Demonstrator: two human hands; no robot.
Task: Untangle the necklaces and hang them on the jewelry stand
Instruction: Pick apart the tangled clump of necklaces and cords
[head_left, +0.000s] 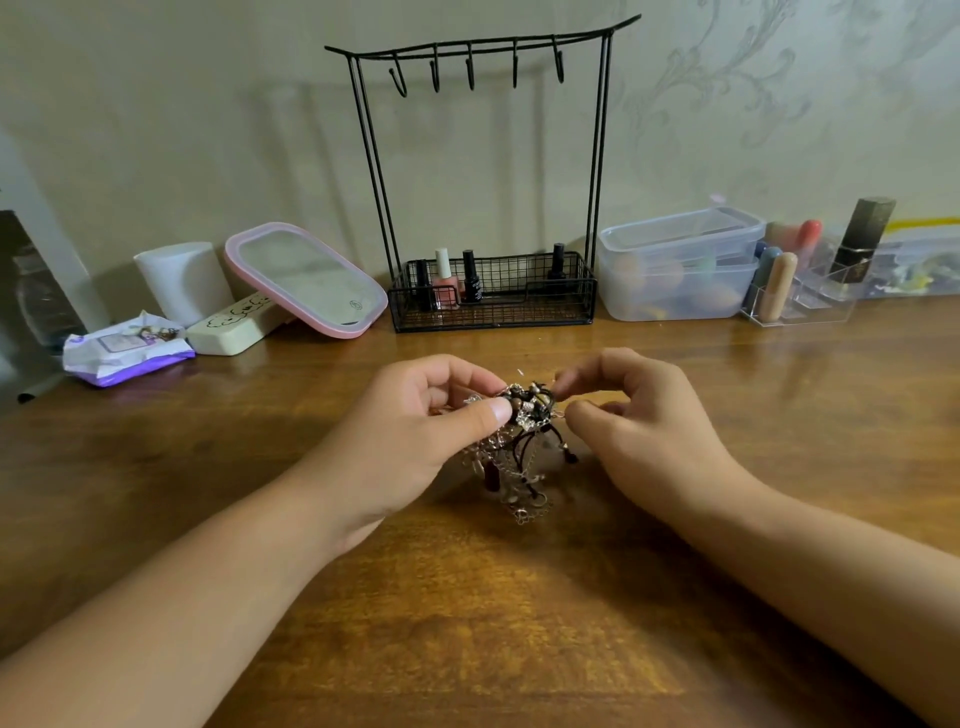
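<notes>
A tangled clump of necklaces (524, 441), silver chains mixed with dark cords and beads, hangs between my hands just above the wooden table (467, 613). My left hand (415, 431) pinches the clump's top with thumb and curled fingers. My right hand (634, 421) pinches a strand at the clump's right side. The black wire jewelry stand (483, 182) stands behind, against the wall. Its several hooks along the top bar carry nothing.
Nail polish bottles (447, 280) sit in the stand's wire basket. To the left are a pink-rimmed mirror (306, 280), a white cylinder (182, 280), a cream case and a wipes pack (124, 353). Clear plastic boxes (680, 265) and a cosmetics organizer (810, 280) stand at right.
</notes>
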